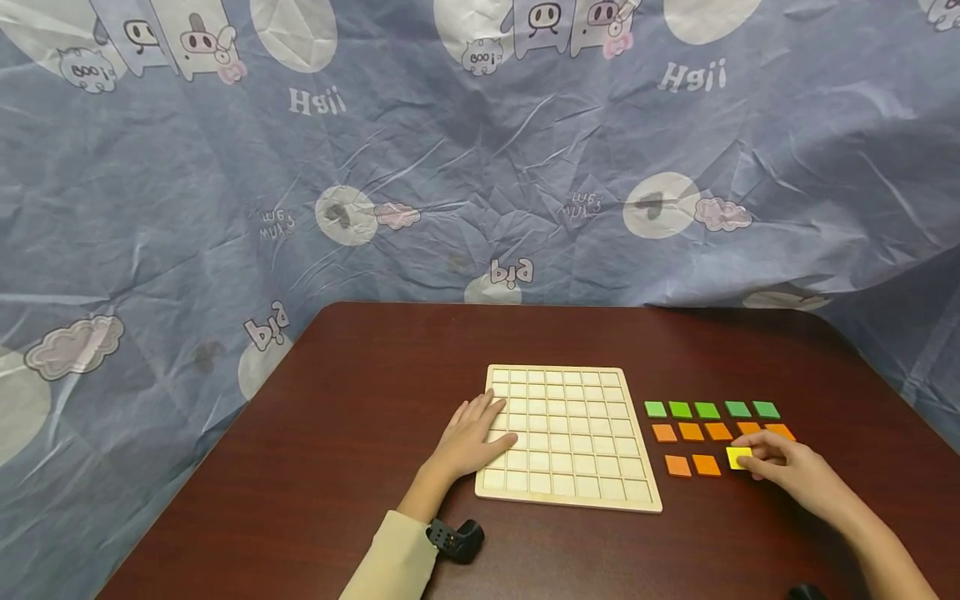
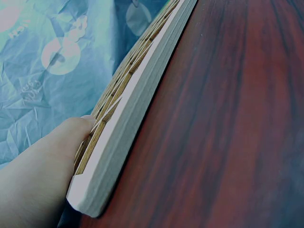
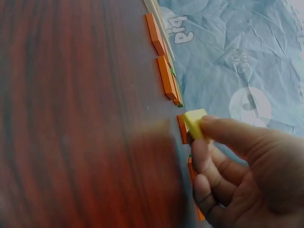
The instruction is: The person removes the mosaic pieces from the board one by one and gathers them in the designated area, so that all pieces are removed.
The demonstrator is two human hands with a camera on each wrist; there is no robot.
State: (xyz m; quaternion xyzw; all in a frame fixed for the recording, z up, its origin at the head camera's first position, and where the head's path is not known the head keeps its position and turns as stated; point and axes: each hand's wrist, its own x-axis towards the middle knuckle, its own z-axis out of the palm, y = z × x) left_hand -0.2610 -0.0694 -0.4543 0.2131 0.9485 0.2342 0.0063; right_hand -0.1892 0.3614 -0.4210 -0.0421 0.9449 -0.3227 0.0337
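My right hand [image 1: 795, 468] pinches a small yellow square tile [image 1: 738, 457] between thumb and fingers, at the right end of the nearest row of tiles. In the right wrist view the yellow tile [image 3: 195, 122] is tilted in the fingertips, over the dark table. My left hand [image 1: 468, 437] rests on the left edge of a pale wooden grid board [image 1: 566, 504], fingers straight and spread. The left wrist view shows the thumb [image 2: 71, 137] lying over the board's rim [image 2: 128, 123]. The board's square compartments hold no tiles.
Right of the board, green tiles [image 1: 707, 411] form the far row and orange tiles [image 1: 717, 431] the middle one. Two more orange tiles [image 1: 706, 465] lie in the nearest row. A patterned blue-grey cloth [image 1: 420, 167] hangs behind the dark red-brown table [image 1: 360, 375].
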